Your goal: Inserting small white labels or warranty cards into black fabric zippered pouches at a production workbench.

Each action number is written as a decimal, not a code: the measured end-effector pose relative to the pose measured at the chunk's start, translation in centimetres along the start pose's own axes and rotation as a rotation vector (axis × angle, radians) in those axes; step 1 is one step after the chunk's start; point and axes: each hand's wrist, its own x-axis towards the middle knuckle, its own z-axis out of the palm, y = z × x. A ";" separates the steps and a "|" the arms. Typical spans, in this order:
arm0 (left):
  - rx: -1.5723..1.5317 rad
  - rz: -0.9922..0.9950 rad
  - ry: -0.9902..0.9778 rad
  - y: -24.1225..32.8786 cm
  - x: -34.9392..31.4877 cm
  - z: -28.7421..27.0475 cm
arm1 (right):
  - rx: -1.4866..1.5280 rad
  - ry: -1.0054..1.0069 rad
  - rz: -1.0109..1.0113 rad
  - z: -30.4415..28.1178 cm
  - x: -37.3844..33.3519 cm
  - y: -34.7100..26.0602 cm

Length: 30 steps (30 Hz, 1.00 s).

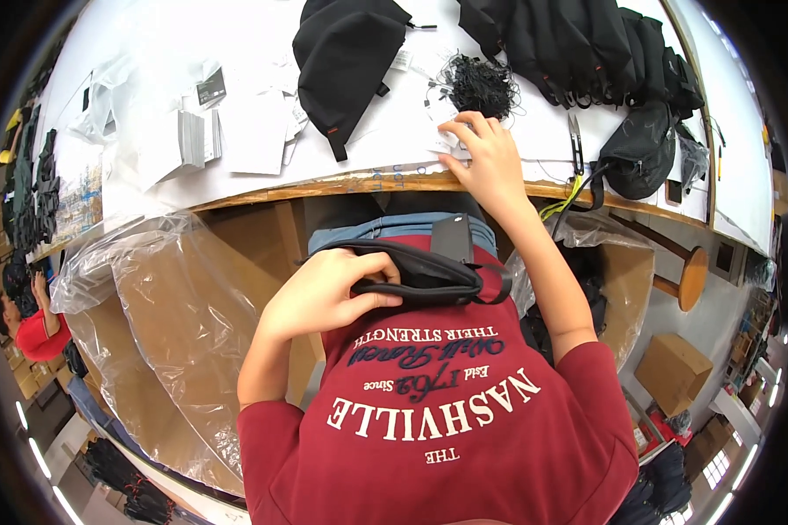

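My left hand (328, 293) is closed on the edge of a black bag (442, 280) that lies in my lap with its mouth spread. A dark hang tag (452, 238) stands up from the bag's far side. At the table edge, my right hand (492, 171) reaches over small white slips (451, 140), thumb and forefinger apart. Its fingertips touch or nearly touch the slips. Just beyond lies a tangled heap of black strings (479, 85). Another black bag (346, 66) rests flat on the table to the left of the strings.
Stacks of cards (193, 140) and clear plastic bags (105, 96) lie on the table's left. Black bags (569, 44) are piled at the far right, near scissors (576, 144). Plastic-lined boxes (171, 332) and a wooden stool (693, 278) stand below. A person in red (39, 332) is at far left.
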 end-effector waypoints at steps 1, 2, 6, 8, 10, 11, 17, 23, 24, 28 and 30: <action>-0.027 0.001 0.016 -0.1 0.2 0.1 | 0.001 -0.022 0.024 -0.1 0.0 0.2; -0.024 0.004 0.021 0.0 0.3 -0.1 | 0.002 -0.044 0.049 -0.1 0.0 0.4; 0.094 -0.009 -0.004 0.8 0.4 -1.1 | -0.001 0.063 0.032 0.2 0.4 0.8; 0.113 -0.001 0.010 0.8 0.2 -1.7 | 0.017 0.130 0.036 0.0 0.7 0.9; 0.083 0.059 0.108 0.7 -0.2 -2.1 | 0.037 0.195 0.038 -0.4 1.0 1.0; 0.114 0.050 0.101 0.5 -0.4 -2.4 | 0.049 0.235 0.053 -0.8 1.2 1.0; 0.255 -0.027 0.133 0.4 -0.2 -2.1 | 0.432 0.328 0.088 -6.2 1.6 -3.0; 0.337 -0.115 0.154 0.7 0.9 -1.5 | 0.288 -0.126 -0.220 -7.8 0.1 -7.2; 0.372 -0.066 0.210 0.6 0.9 -1.5 | 0.287 -0.126 -0.221 -7.8 0.2 -7.0; 0.410 -0.096 0.298 1.0 0.2 -2.0 | 1.010 -0.151 0.148 -7.2 -0.5 -3.8; 0.386 -0.083 0.308 0.8 0.0 -2.5 | 1.164 -0.217 0.131 -5.7 -1.2 -1.7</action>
